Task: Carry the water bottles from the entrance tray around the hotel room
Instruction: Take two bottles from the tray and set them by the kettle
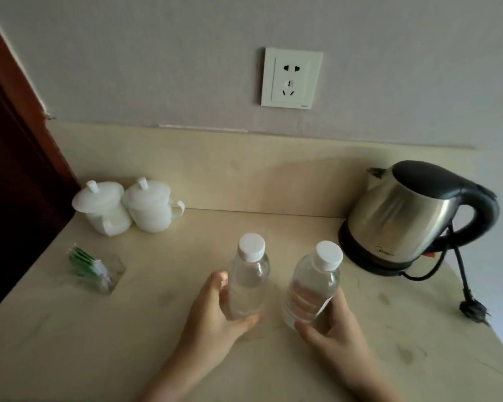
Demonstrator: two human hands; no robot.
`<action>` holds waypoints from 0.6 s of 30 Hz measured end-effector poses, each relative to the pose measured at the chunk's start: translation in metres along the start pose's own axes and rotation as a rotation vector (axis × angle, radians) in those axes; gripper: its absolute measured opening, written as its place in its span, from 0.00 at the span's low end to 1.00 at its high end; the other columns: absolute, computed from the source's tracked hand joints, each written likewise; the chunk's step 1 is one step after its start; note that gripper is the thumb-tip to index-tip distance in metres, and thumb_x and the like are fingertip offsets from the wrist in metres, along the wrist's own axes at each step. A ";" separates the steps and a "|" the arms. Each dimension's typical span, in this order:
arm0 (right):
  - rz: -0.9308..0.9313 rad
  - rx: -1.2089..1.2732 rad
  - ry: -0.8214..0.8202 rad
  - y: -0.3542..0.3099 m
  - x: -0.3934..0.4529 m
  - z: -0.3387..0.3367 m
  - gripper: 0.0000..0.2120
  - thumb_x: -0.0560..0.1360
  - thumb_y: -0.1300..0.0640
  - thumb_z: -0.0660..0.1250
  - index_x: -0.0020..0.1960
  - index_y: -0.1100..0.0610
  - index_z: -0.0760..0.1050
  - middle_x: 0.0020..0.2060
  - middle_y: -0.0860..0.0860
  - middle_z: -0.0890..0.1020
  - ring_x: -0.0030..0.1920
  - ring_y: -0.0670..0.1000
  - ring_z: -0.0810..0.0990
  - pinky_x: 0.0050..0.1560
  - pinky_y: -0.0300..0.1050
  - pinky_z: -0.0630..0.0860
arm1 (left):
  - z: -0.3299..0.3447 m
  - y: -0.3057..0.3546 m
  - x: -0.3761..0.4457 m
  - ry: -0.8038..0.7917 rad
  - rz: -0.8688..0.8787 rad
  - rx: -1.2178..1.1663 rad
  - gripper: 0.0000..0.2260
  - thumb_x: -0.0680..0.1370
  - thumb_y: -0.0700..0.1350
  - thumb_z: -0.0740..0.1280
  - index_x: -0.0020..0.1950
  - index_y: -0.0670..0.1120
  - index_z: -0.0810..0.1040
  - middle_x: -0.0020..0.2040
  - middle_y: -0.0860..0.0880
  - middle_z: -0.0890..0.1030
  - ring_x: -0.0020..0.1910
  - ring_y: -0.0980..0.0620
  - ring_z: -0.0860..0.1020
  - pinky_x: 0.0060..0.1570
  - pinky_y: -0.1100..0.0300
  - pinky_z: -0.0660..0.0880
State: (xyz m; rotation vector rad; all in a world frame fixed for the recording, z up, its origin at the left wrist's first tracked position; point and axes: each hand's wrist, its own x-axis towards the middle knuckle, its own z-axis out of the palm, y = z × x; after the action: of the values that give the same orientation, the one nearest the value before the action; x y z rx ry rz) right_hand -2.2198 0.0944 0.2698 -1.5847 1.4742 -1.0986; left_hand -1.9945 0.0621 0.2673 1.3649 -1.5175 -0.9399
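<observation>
While both hands grip clear, white-capped bottles, left hand [212, 311] on left bottle [249, 281], right hand [336, 329] on right bottle [312, 288], both sit left of the steel kettle [404, 219] over the smooth beige desk [99, 343].

A pale grey wall [157, 53] is filling the upper half of the view, carrying a white wall socket [291, 78] near its middle. Below it a cream stone backsplash [215, 169] is running along the rear edge of the table [70, 343], whose mottled beige top is showing faint stains on the right. A dark reddish-brown wooden panel [9, 169] is closing off the left side. Two white lidded cups [122, 207] are standing touching each other in the back left corner, a clear packet of green-handled swabs [95, 269] is lying in front of them, and a steel electric kettle [413, 216] is sitting on its black base at the right, its cord and plug [472, 307] lying unplugged. The light is looking dim and soft
</observation>
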 end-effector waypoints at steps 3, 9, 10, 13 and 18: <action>0.005 -0.087 0.048 0.000 0.008 0.004 0.29 0.67 0.60 0.78 0.58 0.36 0.70 0.47 0.39 0.84 0.45 0.43 0.83 0.47 0.38 0.77 | -0.008 -0.005 0.016 -0.130 -0.015 -0.048 0.23 0.64 0.34 0.80 0.51 0.52 0.76 0.47 0.60 0.84 0.45 0.61 0.82 0.47 0.69 0.75; 0.083 -0.173 0.195 -0.009 0.046 0.022 0.27 0.63 0.52 0.80 0.53 0.41 0.66 0.43 0.36 0.82 0.42 0.37 0.81 0.41 0.36 0.76 | -0.016 -0.010 0.059 -0.373 -0.019 -0.067 0.25 0.66 0.42 0.77 0.60 0.56 0.75 0.57 0.54 0.84 0.58 0.54 0.81 0.61 0.58 0.75; 0.101 -0.187 0.217 -0.011 0.051 0.026 0.29 0.63 0.49 0.79 0.56 0.42 0.65 0.47 0.36 0.82 0.44 0.38 0.81 0.44 0.40 0.77 | -0.012 -0.008 0.062 -0.360 -0.015 -0.044 0.24 0.65 0.46 0.78 0.59 0.58 0.75 0.56 0.54 0.84 0.56 0.55 0.82 0.59 0.56 0.77; 0.129 -0.256 0.240 -0.016 0.057 0.035 0.31 0.64 0.45 0.77 0.58 0.44 0.62 0.50 0.40 0.78 0.46 0.45 0.80 0.45 0.47 0.77 | 0.003 -0.006 0.065 -0.234 0.028 0.037 0.26 0.62 0.53 0.81 0.57 0.56 0.75 0.54 0.53 0.82 0.53 0.56 0.81 0.55 0.50 0.78; 0.089 -0.251 0.171 -0.003 0.052 0.030 0.22 0.67 0.51 0.75 0.57 0.45 0.68 0.44 0.40 0.79 0.43 0.37 0.78 0.41 0.38 0.72 | 0.003 -0.016 0.074 -0.197 0.010 -0.019 0.30 0.61 0.50 0.82 0.57 0.58 0.71 0.50 0.55 0.84 0.50 0.56 0.83 0.54 0.48 0.80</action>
State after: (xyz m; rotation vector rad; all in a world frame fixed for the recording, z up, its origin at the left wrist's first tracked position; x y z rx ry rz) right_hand -2.1918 0.0416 0.2672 -1.6057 1.8400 -1.0520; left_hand -1.9940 -0.0134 0.2598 1.2802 -1.6557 -1.1064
